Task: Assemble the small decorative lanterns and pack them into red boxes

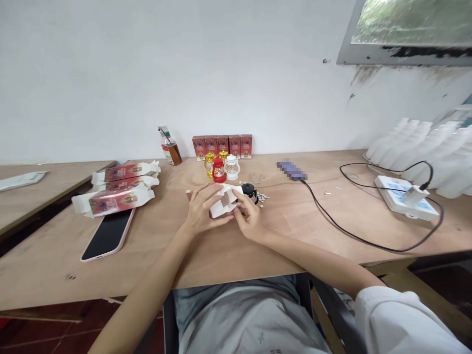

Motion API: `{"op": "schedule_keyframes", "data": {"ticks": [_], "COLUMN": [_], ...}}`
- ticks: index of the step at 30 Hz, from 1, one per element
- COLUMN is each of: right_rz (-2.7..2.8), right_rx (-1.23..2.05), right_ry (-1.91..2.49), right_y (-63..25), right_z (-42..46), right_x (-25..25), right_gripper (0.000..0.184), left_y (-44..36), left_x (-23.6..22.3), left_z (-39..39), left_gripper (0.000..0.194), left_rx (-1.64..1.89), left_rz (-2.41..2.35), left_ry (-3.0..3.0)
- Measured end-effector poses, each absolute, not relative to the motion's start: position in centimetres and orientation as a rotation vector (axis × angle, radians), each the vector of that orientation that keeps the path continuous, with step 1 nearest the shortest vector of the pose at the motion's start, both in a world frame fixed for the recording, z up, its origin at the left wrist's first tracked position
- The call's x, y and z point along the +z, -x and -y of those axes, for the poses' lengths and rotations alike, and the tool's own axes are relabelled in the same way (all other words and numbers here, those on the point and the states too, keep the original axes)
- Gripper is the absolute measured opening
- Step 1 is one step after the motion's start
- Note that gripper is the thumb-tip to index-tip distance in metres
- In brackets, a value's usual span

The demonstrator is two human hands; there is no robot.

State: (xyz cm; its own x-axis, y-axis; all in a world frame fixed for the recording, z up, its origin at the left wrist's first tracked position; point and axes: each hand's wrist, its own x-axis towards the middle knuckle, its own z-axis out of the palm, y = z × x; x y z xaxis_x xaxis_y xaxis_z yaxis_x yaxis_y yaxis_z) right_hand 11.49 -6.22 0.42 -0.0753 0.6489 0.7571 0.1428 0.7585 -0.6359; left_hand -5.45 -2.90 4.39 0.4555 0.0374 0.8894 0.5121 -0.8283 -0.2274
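Small white open-ended card carton (218, 208) sat between both hands over the table (295, 211), left hand (202, 209) curled round its side, right hand (249, 216) pinching its flap edge; over-squeezing might have creased it, and a rightward slip toppled the glossy black miniature lantern (249, 191) alongside. Count: one held carton; five miniature lanterns (two gold (209, 164), one red (219, 170), one white (232, 168), one black); five upright red printed boxes (222, 143); three lying red-and-white cartons (120, 199); grey discs (262, 197) too small to count.

Soft light, wide-angle edge distortion

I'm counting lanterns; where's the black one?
In the head view, the black lantern is near centre, just beyond the right hand, with small grey discs to its right.
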Motion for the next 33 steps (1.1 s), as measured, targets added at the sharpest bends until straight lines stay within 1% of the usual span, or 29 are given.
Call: {"op": "schedule_keyframes", "data": {"ticks": [5,7,9,17,19,24,26,29,33], "right_rz": [1.650,1.646,1.623,1.631,1.656,1.639,1.621,1.631,1.626], "right_rx": [0.519,0.528,0.525,0.537,0.532,0.475,0.504,0.617,0.862], "right_ry": [0.668,0.670,0.678,0.676,0.681,0.690,0.699,0.689,0.591], "right_y": [-11.8,-11.9,-12.0,-12.2,-12.3,-12.4,-12.4,-12.2,-11.8], "right_z": [6.3,6.3,6.3,6.2,6.2,6.2,6.2,6.2,6.3], "right_x": [0.6,0.8,1.0,1.5,1.6,1.8,1.9,2.1,2.3], "right_gripper": [0.045,0.042,0.039,0.039,0.037,0.030,0.029,0.028,0.027], "left_y": [5.6,5.6,5.5,5.1,5.0,4.8,4.9,4.9,4.8], "left_x": [4.3,4.3,4.4,4.9,4.9,4.7,4.6,4.4,4.5], "left_z": [3.0,3.1,3.3,3.9,4.1,4.2,4.1,4.0,4.1], "left_gripper": [0.041,0.039,0.041,0.043,0.038,0.016,0.010,0.010,0.022], "left_rx": [-1.368,-1.332,-1.318,-1.327,-1.319,-1.301,-1.285,-1.272,-1.308], "left_rz": [0.533,0.557,0.555,0.611,0.652,0.622,0.648,0.688,0.582], "left_ry": [2.214,2.191,2.164,2.200,2.216,2.176,2.180,2.214,2.246]}}
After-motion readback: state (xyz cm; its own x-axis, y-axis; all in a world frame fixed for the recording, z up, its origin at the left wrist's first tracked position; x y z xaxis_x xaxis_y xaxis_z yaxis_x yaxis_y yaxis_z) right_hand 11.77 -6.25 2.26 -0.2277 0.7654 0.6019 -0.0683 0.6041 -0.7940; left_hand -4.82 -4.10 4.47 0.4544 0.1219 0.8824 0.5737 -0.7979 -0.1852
